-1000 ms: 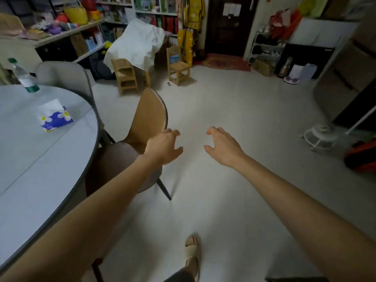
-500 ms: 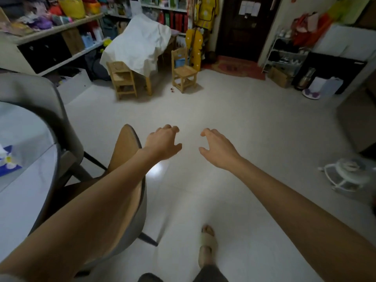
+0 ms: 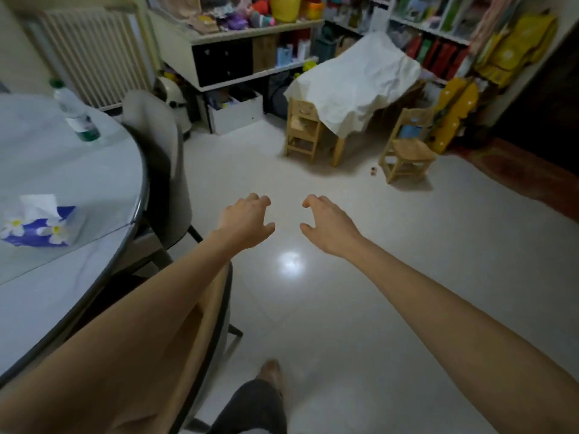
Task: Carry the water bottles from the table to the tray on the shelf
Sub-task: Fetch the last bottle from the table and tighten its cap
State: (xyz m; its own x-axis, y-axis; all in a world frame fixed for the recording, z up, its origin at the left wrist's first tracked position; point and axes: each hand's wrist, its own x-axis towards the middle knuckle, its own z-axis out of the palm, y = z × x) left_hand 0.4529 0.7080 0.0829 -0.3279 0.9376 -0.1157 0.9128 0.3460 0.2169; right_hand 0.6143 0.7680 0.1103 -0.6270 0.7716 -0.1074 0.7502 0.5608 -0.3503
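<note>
Chairs (image 3: 163,158) flank the table (image 3: 78,189) bearing water bottle (image 3: 76,112) and tissue pack (image 3: 37,227); left hand (image 3: 246,222), right hand (image 3: 329,227) loosely curled, empty.

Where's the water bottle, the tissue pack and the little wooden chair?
water bottle (image 3: 76,112), head view, clear body.
tissue pack (image 3: 40,228), head view, blue flowered side.
little wooden chair (image 3: 407,150), head view, seat.

A blue tissue pack (image 3: 37,228) with white flowers lies near the round edge. Two small wooden chairs (image 3: 303,130) flank a white-draped low table (image 3: 354,86). A grey chair (image 3: 156,158) stands close by; a radiator (image 3: 91,54), possibly, lines the wall.
</note>
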